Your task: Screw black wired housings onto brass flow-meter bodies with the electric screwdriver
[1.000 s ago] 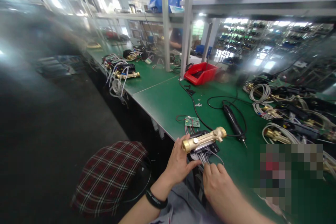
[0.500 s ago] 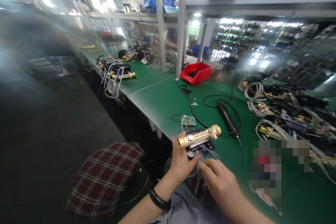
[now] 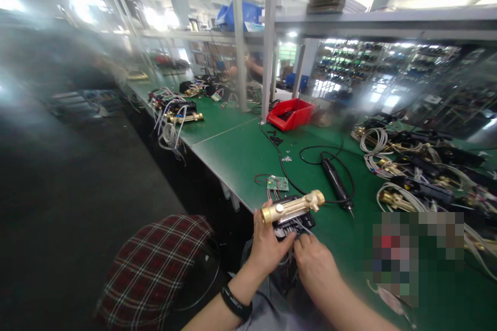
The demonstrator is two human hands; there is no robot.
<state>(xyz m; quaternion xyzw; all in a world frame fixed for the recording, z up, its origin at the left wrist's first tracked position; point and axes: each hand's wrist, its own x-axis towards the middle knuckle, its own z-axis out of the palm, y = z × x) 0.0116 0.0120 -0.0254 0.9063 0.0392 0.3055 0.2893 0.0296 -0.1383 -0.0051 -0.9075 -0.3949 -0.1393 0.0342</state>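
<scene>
1. Worktop (image 3: 221, 151): brass-topped assembly (image 3: 293, 208) at its near edge.
2. Right hand (image 3: 316, 264): fingers bunch tighter than half a second ago, beside grey wires (image 3: 289, 229); whether grasping any, cannot tell. Wire handling seems unfinished.
3. Left hand (image 3: 267, 249): grip still around assembly's left end.
4. Wristband (image 3: 235, 304): markings illegible.

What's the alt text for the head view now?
Left hand holds a brass-tubed unit at the edge of a green bench; right hand is bunched by its grey wires. Beyond lie a circuit board, black screwdriver and red bin.
</scene>
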